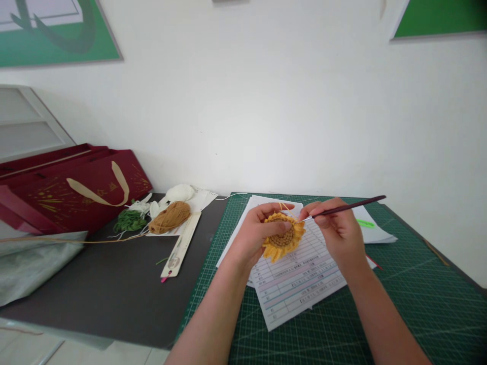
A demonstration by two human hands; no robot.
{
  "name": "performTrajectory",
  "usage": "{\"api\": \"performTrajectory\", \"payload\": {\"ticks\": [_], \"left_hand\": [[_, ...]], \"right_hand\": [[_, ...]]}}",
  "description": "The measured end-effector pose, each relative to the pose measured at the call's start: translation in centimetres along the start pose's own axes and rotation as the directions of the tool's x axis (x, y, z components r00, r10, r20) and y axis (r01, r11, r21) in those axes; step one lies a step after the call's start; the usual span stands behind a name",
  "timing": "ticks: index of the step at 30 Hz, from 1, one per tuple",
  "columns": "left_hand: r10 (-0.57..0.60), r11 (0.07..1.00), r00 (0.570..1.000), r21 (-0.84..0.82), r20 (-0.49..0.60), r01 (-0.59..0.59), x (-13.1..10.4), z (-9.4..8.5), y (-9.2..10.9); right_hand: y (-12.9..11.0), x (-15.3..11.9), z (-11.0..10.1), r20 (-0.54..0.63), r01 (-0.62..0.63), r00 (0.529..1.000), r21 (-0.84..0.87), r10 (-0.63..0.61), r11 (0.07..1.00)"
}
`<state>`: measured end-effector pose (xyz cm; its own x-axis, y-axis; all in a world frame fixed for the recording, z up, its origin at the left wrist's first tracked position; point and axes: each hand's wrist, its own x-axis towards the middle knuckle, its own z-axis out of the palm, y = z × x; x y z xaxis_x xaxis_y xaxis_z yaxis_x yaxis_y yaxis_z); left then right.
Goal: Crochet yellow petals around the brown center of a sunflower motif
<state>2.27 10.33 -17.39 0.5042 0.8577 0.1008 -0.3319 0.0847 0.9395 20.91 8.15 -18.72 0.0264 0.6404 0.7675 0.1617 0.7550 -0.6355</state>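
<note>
My left hand (255,230) is closed on a crocheted sunflower (280,238), its round centre brown and its petals yellow. The thumb presses on the brown centre, and a strand of yellow yarn (284,206) loops over the index finger. Held like a pen in my right hand (337,228) is a crochet hook (350,205) with a dark handle and a thin metal shaft. Its tip meets the flower's upper right edge; whether it sits inside a stitch is too small to tell. Printed paper sheets (292,294) lie beneath both hands.
A green cutting mat (411,304) lies under the papers. Left of it are a brown yarn ball (170,217), green yarn (130,221), white yarn (180,192) and a pale bookmark-like strip (181,246). Dark red gift bags (76,190) stand at the far left, by the white wall (285,101).
</note>
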Motion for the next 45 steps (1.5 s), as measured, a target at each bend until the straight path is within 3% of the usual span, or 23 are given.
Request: {"api": "performTrajectory", "payload": {"ticks": [7,11,22,27,32,36,41,45], "left_hand": [[0.023,0.998,1.0,-0.051,-0.007,-0.023,0.1,0.1,0.0],[0.018,0.994,1.0,-0.111,0.016,-0.016,-0.1,0.3,0.1],[-0.02,0.973,1.0,-0.229,-0.025,0.014,0.2,0.8,-0.6],[0.034,0.98,0.996,-0.192,-0.082,-0.05,0.3,1.7,-0.7],[0.179,0.983,0.966,-0.007,-0.188,-0.183,0.0,1.9,-0.1],[0.219,0.968,0.954,0.17,-0.205,-0.186,0.0,1.3,0.0],[0.164,0.973,0.981,0.181,-0.106,-0.143,-0.1,0.8,-0.1],[0.1,0.989,0.995,0.108,-0.022,-0.097,-0.2,0.4,-0.1]], "right_hand": [[0.0,0.2,0.0,0.107,0.283,0.958,-0.204,-0.266,0.937],[-0.1,0.0,0.1,0.173,0.39,0.92,-0.317,-0.352,0.864],[0.3,-0.4,1.0,0.14,0.51,0.841,-0.531,-0.523,0.677],[0.4,-0.7,2.1,0.071,0.478,0.824,-0.618,-0.562,0.624],[0.0,-0.9,2.8,-0.012,0.357,0.881,-0.64,-0.473,0.68],[-0.3,-1.2,1.8,-0.102,0.243,0.929,-0.556,-0.355,0.795],[0.1,-0.9,1.4,-0.27,-0.039,0.962,-0.257,-0.033,0.965],[0.8,-0.4,2.2,-0.191,-0.188,0.962,0.045,0.193,0.981]]}}
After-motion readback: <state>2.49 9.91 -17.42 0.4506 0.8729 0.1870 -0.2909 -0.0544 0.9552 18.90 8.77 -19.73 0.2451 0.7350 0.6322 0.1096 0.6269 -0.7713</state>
